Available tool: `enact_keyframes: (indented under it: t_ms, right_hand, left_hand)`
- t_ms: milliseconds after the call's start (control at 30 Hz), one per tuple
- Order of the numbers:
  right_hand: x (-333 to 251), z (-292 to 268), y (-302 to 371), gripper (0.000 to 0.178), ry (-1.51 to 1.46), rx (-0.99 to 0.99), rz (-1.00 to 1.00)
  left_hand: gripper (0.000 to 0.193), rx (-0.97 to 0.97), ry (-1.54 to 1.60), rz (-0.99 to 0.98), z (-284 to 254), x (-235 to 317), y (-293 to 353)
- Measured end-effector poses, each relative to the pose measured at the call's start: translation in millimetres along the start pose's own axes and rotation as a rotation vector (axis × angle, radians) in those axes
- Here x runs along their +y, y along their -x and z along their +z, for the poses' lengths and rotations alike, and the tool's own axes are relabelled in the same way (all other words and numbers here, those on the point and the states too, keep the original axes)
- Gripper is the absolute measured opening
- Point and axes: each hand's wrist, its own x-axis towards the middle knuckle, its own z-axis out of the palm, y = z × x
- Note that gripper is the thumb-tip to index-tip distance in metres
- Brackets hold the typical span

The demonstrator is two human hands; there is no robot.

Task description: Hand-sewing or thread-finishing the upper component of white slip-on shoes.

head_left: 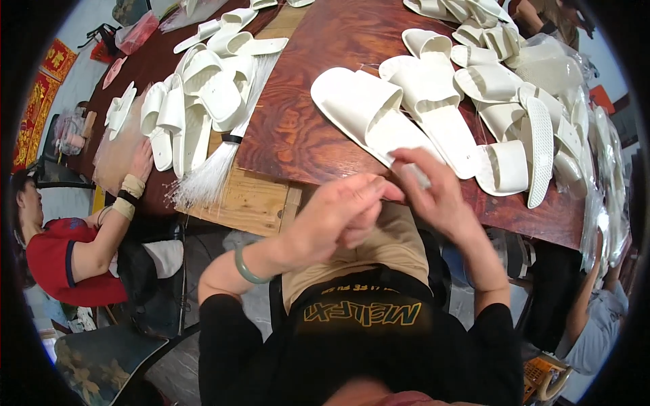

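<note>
Both of my hands meet just above the near table edge, in front of a pair of white slippers (pixel 338 101). My left hand (pixel 342 213) is closed, with thumb and forefinger pinched together; anything in the pinch is too small to make out. Curved towards those fingertips is my right hand (pixel 437 196), its forefinger bent over and something pale between finger and thumb that I cannot identify. Its fingers overlap the near end of the closest slipper. Left of the slippers lies a bundle of thin white plastic strands (pixel 210 179), bound by a black band.
White slippers (pixel 501 169) are heaped to the right beside clear plastic bags (pixel 599 196). Another slipper pile (pixel 210 88) lies on the left. A co-worker in a red shirt (pixel 74 260) sits left, one hand on clear plastic. Another person in grey-blue (pixel 596 331) is at right.
</note>
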Motion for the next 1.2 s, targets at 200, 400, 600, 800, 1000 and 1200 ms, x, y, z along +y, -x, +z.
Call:
enact_keyframes:
  t_ms: [200,400,600,800,1000,1200]
  right_hand:
    - [-15.7,69.0,73.0,0.028,-0.990,-0.173,0.422]
    - [-17.9,-6.1,82.9,0.019,-0.739,-0.088,0.604]
    - [-1.3,-61.9,68.3,0.020,-0.175,0.040,0.632]
    - [11.1,-66.2,35.3,0.018,0.175,-0.021,0.422]
    - [12.3,-65.1,20.8,0.017,0.320,-0.076,0.368]
    - [34.9,-32.0,-19.6,0.015,0.443,-0.105,0.174]
  left_hand:
    - [0.023,0.022,-0.005,0.275,27.2,0.1,-31.4]
    - [0.026,0.074,-0.319,0.392,2.2,-4.6,-57.5]
    - [0.052,0.776,-1.761,0.829,-43.2,0.6,-86.9]
    - [0.040,0.722,-1.338,0.756,-125.3,51.8,-131.9]
    - [0.027,0.448,-1.412,0.418,-135.7,69.0,-155.5]
    - [0.024,0.426,-1.130,0.358,-145.3,73.8,-144.5]
